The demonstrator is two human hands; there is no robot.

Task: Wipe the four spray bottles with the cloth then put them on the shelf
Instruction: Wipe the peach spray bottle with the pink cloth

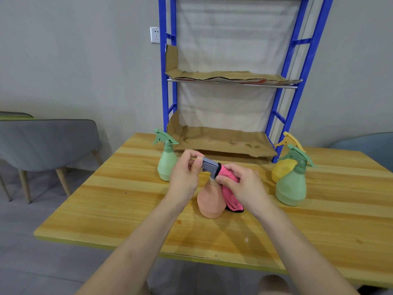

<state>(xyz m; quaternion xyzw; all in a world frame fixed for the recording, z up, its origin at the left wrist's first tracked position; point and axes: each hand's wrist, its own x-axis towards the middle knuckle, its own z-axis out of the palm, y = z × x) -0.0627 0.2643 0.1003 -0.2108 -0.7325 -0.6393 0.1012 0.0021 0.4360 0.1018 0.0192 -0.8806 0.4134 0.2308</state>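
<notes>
1. Head view: a person stands at a wooden table [127, 209], both bare forearms reaching in from below.
2. The orange bottle [209, 202] stands upright on the table at the centre, between the two hands. It has a grey spray head.
3. The left hand [185, 175] pinches the front tip of that spray head between thumb and curled fingers.
4. The right hand [240, 186] grips a pink cloth [232, 201], fingers curled round it. It presses the cloth against the bottle's neck and the back of the spray head. The cloth's loose end hangs down to the table beside the bottle.
5. The left green bottle [167, 165] stands upright on the table just beyond the left hand.
6. The right green bottle [291, 186] stands upright to the right. The yellow bottle [279, 170] is close behind it, partly hidden.
7. A blue shelf [168, 60] rises at the table's far edge, against the wall. Its two visible levels are lined with cardboard.
8. A grey chair [49, 137] stands on the floor to the left. A white socket [154, 35] is on the wall.
</notes>
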